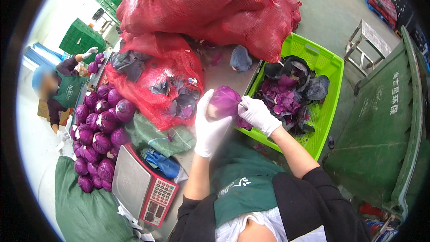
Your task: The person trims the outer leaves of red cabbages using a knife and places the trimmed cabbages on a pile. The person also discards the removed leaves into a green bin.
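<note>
My left hand (211, 127), in a white glove, holds a purple cabbage (225, 102) from its left side and below. On the cabbage's right side, my white-gloved right hand (257, 114) has its fingers closed around a small dark thing, too hidden to name; it may be a tool's handle or a leaf edge. Dark outer leaves and purple leaf pieces (285, 97) fill part of a lime-green plastic crate (331, 107) to the right. On the left, trimmed purple cabbages (100, 127) are heaped. An opened red mesh bag (151, 97) with loose leaves lies between.
Full red mesh sacks (208, 10) are stacked ahead. A digital scale (134, 181) and blue gloves (163, 164) lie at the lower left. A green wheeled bin (373, 134) and a metal stool (373, 40) stand right. A co-worker in a green apron (69, 87) is at the far left.
</note>
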Motion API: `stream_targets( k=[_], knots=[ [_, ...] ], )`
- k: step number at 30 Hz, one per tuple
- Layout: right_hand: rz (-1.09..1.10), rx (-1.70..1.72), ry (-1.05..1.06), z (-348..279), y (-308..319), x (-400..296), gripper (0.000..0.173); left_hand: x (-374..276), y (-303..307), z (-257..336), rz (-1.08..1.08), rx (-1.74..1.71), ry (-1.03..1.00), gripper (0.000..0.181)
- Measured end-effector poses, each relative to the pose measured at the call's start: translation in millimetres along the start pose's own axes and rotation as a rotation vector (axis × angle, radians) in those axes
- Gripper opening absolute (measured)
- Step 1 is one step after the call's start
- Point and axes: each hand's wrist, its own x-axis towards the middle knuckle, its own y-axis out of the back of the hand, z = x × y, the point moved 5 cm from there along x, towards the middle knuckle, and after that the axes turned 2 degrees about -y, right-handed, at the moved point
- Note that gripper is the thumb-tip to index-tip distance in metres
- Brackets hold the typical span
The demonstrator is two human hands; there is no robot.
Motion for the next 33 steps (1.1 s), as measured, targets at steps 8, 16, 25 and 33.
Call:
stream_targets(
  k=[8,16,25,33],
  knots=[
    [0.178,0.079,0.025,-6,12,-5,0.014,-6,-10,-6,0.003,-0.406,0.289,0.087],
    [0.234,0.562,-0.508,54,64,-16,0.023,-19,-11,-37,0.112,-1.461,0.686,0.061],
    [-0.134,-0.063,0.063,-27,24,-25,0.083,-16,-20,-9,0.042,-1.056,0.412,0.060],
    [0.247,-0.211,0.237,-11,26,-28,0.039,-18,-16,-22,0.059,-0.981,0.391,0.051]
  ],
)
